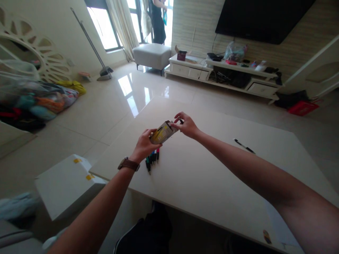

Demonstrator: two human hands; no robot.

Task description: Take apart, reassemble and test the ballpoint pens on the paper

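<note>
My left hand (145,144), with a brown-strapped watch on its wrist, grips a small yellow and grey cardboard box (163,133) above the table. The box is tilted, its flapped end up toward the right. At that end, my right hand (186,125) has its thumb and fingers closed together by the flap. A small dark piece shows between those fingers, too small to name. Several pens (151,160) with coloured and black parts lie side by side on the table below my left hand. A black and white pen (244,145) lies apart, beyond my right forearm.
The pale table (193,176) spans the middle. A small orange and dark item (267,236) and a white sheet (280,218) lie near its front right. A white box (66,183) stands at the left. Beyond are a TV cabinet (193,72), an ottoman (152,56) and a person (158,24).
</note>
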